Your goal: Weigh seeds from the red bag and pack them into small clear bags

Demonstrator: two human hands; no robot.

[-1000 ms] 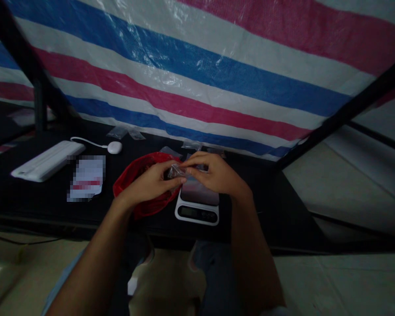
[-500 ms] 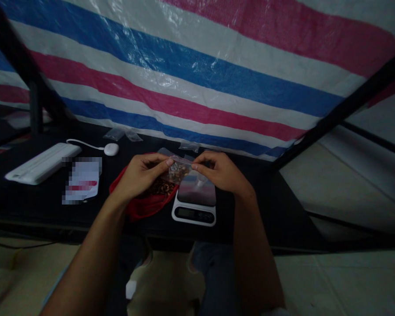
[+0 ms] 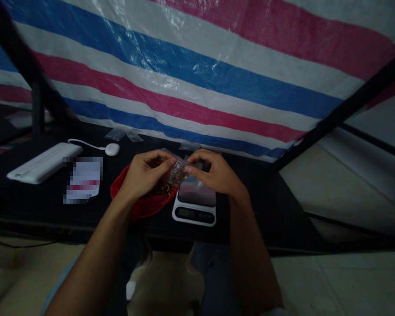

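Note:
My left hand (image 3: 145,173) and my right hand (image 3: 217,173) pinch a small clear plastic bag (image 3: 179,172) from either side, above the table. Brown pieces show inside it. Under my left hand lies an open red plastic bag (image 3: 148,207) holding more brown pieces (image 3: 163,188). A white digital kitchen scale (image 3: 194,210) sits beneath my right hand, its display facing me. Its platform is bare as far as I can see, though my hand and the clear bag hide its far part.
On the black table, a white power bank (image 3: 44,162) and a small white corded device (image 3: 112,149) lie left, beside a pixelated paper (image 3: 83,180). Small clear bags (image 3: 115,134) lie at the back. A striped tarp (image 3: 184,74) and black bars stand behind.
Over the last second my hands parted a little, then came closer again around the clear bag. The bag now sits slightly higher and to the left of the scale, above the brown pieces.

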